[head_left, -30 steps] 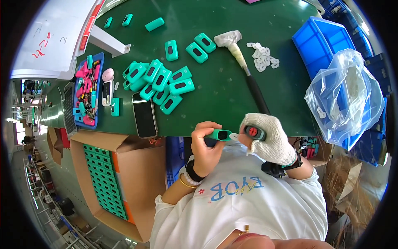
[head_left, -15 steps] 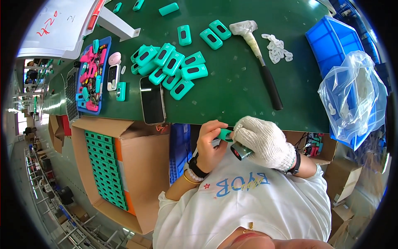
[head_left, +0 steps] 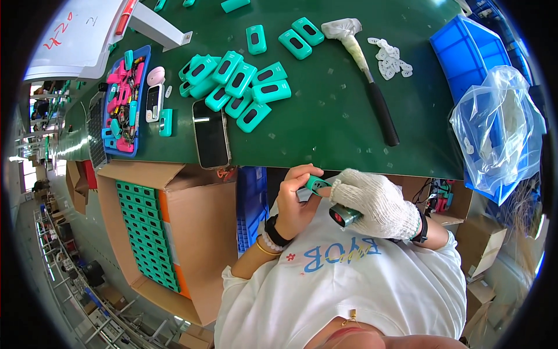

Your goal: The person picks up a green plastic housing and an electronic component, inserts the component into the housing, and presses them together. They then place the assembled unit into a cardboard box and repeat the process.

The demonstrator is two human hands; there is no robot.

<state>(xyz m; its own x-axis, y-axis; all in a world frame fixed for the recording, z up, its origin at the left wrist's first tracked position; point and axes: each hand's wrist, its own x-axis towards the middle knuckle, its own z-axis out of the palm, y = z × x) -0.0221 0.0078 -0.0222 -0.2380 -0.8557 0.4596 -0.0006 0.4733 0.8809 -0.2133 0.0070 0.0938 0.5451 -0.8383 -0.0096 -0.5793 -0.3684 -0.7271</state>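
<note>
Currently, one green case (head_left: 315, 184) is in hand, just off the near edge of the worktop (head_left: 308, 139). The left hand (head_left: 295, 203) pinches it between thumb and fingers; the gloved right hand (head_left: 372, 203) curls around a dark handle (head_left: 344, 216) with a red end, its thumb and fingertips pressed to the case's right end. This piece looks partway through; whether anything is seated inside, I cannot tell. Loose green cases (head_left: 238, 78) lie heaped on the worktop and small white pieces (head_left: 394, 63) sit beside the hammer (head_left: 383, 113), so more seems left. Tidy rows of similar cases (head_left: 142, 232) fill the cardboard box (head_left: 206, 238), probably a finished batch, though that is a judgement.

As for writing, the whiteboard (head_left: 61, 61) bears red handwritten figures, the shirt (head_left: 349, 291) carries colourful lettering, and the loose cases show pale marks too small to read.
</note>
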